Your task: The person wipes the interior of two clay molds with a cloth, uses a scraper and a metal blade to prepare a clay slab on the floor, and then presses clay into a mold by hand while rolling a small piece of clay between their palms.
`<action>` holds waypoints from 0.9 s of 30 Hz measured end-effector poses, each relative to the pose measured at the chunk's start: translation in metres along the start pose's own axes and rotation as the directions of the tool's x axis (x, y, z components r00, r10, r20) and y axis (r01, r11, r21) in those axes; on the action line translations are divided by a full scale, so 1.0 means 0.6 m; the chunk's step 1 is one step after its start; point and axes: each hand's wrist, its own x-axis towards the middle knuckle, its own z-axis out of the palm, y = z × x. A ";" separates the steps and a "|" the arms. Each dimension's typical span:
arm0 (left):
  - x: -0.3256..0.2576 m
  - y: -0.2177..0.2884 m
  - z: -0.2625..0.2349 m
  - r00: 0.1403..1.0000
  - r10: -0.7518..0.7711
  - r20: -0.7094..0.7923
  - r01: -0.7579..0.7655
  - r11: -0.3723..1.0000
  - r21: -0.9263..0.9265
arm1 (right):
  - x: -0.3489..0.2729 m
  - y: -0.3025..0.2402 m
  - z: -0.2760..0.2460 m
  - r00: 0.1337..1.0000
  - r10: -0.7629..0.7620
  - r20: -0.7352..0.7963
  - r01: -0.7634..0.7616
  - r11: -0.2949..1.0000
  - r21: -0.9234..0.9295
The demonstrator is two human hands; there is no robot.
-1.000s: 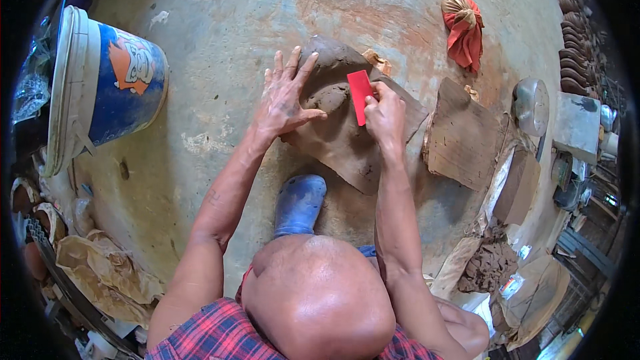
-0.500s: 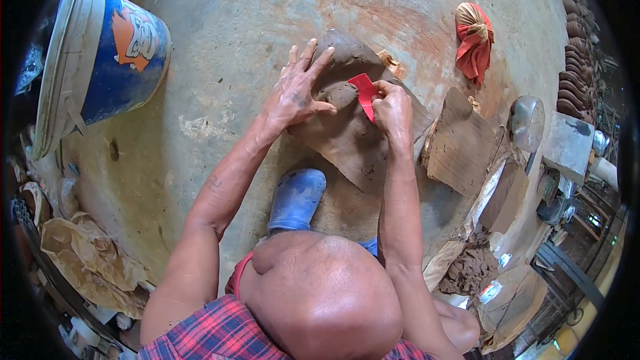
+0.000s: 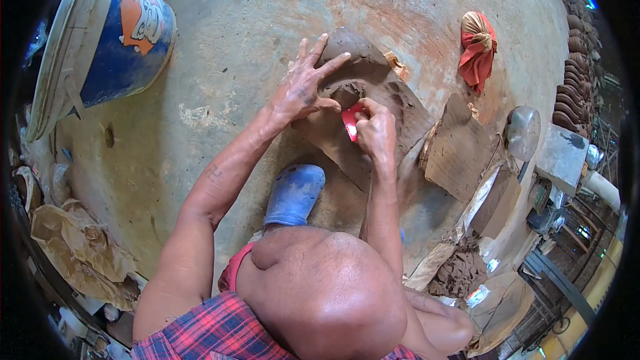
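Head view, floor: on the stained concrete floor [image 3: 233,60] we crouch over a lump of wet clay [image 3: 360,93], which sits on a brown mat [image 3: 373,153] just beyond our blue shoe [image 3: 293,193].
Left hand: our left hand [image 3: 303,87] lies spread and flat, fingers apart, pressing the clay's left flank and clamped on nothing.
Right hand: our right hand [image 3: 377,133] is pinched shut on a small red scraper [image 3: 350,122], whose edge touches the clay.
Handling: we judge the clay soft, dense and sticky, easily dented by fingertips; it is best cupped low on both flanks rather than gripped at the top. The scraper looks thin and stiff, fit for a pinch at its upper edge.
Containers: a blue and white bucket [image 3: 113,33] stands tilted at upper left, well apart; we cannot tell what it holds.
Around: a flat clay slab [image 3: 460,153] lies right of the mat, a red and tan cloth bundle [image 3: 477,47] beyond it, and crumbled clay [image 3: 460,270] on sheeting at lower right.
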 end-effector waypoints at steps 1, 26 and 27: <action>-0.001 0.004 -0.004 1.000 0.004 0.002 -0.004 1.000 -0.003 | -0.008 -0.004 0.002 0.999 -0.041 -0.022 0.043 0.997 0.071; -0.068 0.152 0.107 0.991 -0.092 -0.098 0.078 0.987 -0.140 | 0.076 0.090 -0.127 0.997 -0.058 0.058 0.065 0.988 -0.140; -0.066 0.154 0.109 0.990 -0.111 -0.088 0.104 0.991 -0.089 | 0.078 0.088 -0.129 0.997 -0.057 0.061 0.065 0.988 -0.141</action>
